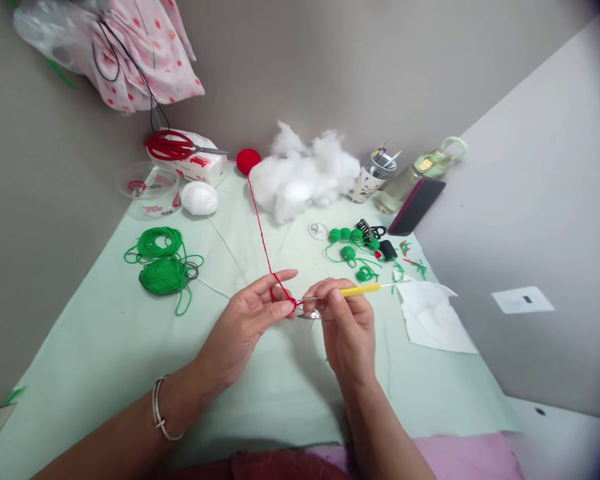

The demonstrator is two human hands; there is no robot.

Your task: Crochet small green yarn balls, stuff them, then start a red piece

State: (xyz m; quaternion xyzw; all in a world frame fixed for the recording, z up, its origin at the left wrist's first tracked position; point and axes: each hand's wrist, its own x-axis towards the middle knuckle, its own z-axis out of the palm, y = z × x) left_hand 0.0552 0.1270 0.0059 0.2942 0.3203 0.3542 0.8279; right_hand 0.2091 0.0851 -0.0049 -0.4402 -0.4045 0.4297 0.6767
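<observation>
My left hand (253, 310) pinches a small loop of red yarn (263, 239) between thumb and fingers, its index finger stretched out with the strand running over it. From there the strand leads back to a red yarn ball (249, 162) by the wall. A crochet hook (361, 290) with a yellow handle lies in the closed fingers of my right hand (344, 317). Its thin metal tip reaches the red loop at my left fingertips. Just below the hook, a small shiny object (310, 315) shows partly behind the fingers.
White stuffing (305, 173) sits at the back beside a pen cup (373, 177), a bottle (415, 175) and a leaning phone (417, 207). Green crocheted balls (348, 253) lie right, near white paper (433, 317). Left are green yarn (163, 275), white yarn (199, 199) and red-handled scissors (173, 145) on a box.
</observation>
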